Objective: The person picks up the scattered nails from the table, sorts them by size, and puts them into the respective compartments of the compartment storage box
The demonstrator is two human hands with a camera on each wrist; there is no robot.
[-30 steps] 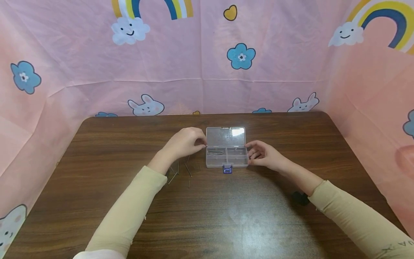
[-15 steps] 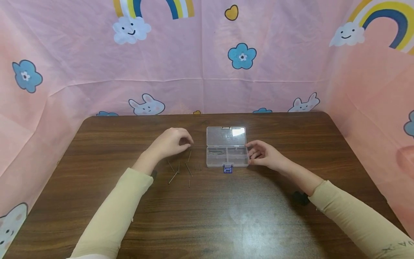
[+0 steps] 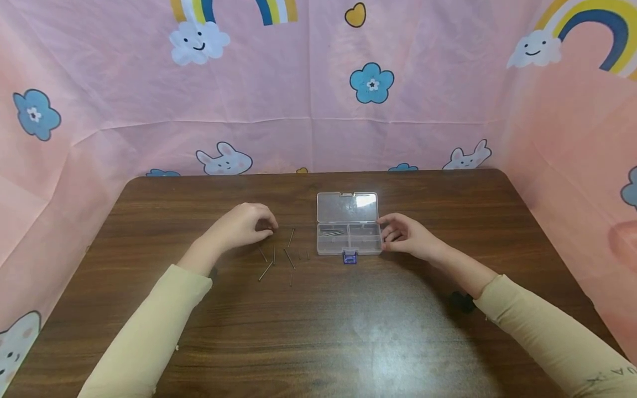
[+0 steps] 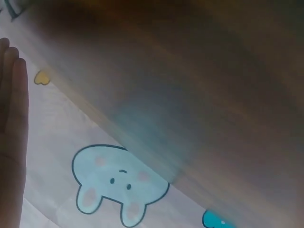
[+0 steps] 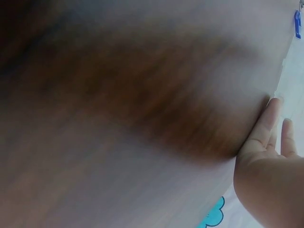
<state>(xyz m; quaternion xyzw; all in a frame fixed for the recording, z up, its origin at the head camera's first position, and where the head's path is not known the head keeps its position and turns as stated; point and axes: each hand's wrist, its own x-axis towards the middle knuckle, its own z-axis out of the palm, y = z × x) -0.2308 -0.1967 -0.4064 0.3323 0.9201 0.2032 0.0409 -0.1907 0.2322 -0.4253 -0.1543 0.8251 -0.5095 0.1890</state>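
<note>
A clear plastic compartment box [image 3: 365, 245] stands with its lid raised and its blue latch [image 3: 350, 258] toward me. Several thin metal nails [image 3: 332, 232] lie in its back left compartment. My right hand [image 3: 410, 237] holds the box's right end between thumb and fingers; in the right wrist view, the fingertips [image 5: 273, 108] meet the box's edge. Left of the box, my left hand [image 3: 244, 225] hovers low with loosely bent fingers and nothing visible between them. Close by on the table, several loose nails [image 3: 291, 237] of differing lengths lie scattered.
The dark wooden table [image 3: 318, 331] has its far edge against a pink printed cloth [image 3: 278, 99], which also hangs along both sides. A small black object [image 3: 461, 302] shows beneath my right forearm.
My left hand has moved left, away from the box and past the loose nails, uncovering more of them. My right hand and the box have stayed in place.
</note>
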